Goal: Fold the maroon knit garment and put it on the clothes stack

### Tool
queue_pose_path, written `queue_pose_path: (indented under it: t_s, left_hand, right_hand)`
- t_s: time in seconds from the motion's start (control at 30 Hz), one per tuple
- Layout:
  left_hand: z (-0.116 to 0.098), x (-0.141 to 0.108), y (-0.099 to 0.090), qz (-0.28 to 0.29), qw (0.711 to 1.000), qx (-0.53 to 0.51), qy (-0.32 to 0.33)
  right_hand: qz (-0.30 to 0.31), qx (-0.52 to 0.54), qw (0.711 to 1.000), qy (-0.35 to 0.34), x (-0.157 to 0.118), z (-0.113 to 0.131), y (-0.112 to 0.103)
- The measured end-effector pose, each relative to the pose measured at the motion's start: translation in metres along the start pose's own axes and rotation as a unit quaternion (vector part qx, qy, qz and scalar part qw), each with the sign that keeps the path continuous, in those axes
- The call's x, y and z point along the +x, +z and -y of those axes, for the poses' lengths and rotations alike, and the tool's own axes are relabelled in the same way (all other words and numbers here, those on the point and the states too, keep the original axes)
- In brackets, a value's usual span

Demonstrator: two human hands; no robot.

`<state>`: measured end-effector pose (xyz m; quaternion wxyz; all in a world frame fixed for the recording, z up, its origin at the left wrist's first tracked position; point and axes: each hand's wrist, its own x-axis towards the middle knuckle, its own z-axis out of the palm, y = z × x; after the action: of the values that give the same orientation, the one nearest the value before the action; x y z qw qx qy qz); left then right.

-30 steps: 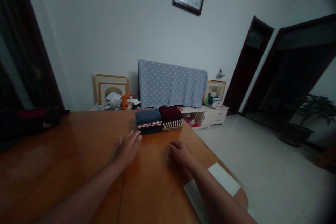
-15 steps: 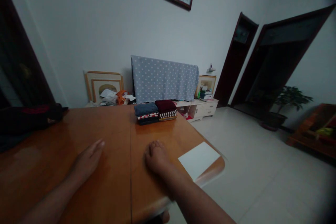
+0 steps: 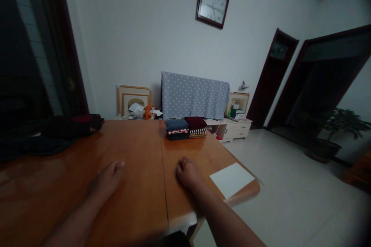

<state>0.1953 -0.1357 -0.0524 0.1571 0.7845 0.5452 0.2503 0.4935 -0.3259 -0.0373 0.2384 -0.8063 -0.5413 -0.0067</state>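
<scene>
My left hand (image 3: 108, 180) rests on the wooden table (image 3: 139, 150) left of its seam, loosely closed with the thumb on top; nothing shows in it. On the other side of the seam my right hand (image 3: 188, 173) lies with its fingers curled, and I see nothing held there either. A white sheet (image 3: 232, 179) lies just right of my right hand, near the table corner. Beyond that hand are two folded stacks of clothes, side by side: one topped by blue denim (image 3: 176, 124), the other by a dark red garment (image 3: 196, 122) over striped cloth. Neither hand touches them.
Dark clothing (image 3: 72, 125) is heaped at the table's far left. Behind the table a low white cabinet (image 3: 237, 130) bears a polka-dot cloth cover (image 3: 194, 96), picture frames and plastic bags. A potted plant (image 3: 333, 131) stands on the floor at right.
My view has turned left and tilted up, so the scene sits further right and lower. My left hand's fingers look more curled. The right hand stays about where it was on the table.
</scene>
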Motion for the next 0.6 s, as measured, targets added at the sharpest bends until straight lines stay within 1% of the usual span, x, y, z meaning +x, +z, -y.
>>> queue_pose_path:
  t_s: [0.13, 0.33, 0.43, 0.6]
  left_hand:
    - [-0.001, 0.0, 0.0, 0.021, 0.999, -0.028, -0.002]
    - [-0.003, -0.001, -0.002, 0.021, 0.999, -0.029, -0.005]
    - [-0.006, -0.003, -0.004, 0.018, 1.0, -0.021, 0.004]
    - [-0.013, -0.008, -0.01, 0.015, 1.0, -0.025, 0.009]
  right_hand:
    - [-0.008, -0.011, 1.0, -0.005, -0.001, 0.001, -0.001]
    - [-0.019, -0.023, 1.0, -0.008, 0.001, 0.001, 0.001]
    - [-0.024, -0.025, 0.999, -0.006, 0.001, 0.0, 0.003]
    - [-0.029, -0.017, 0.999, -0.007, 0.001, -0.001, 0.006]
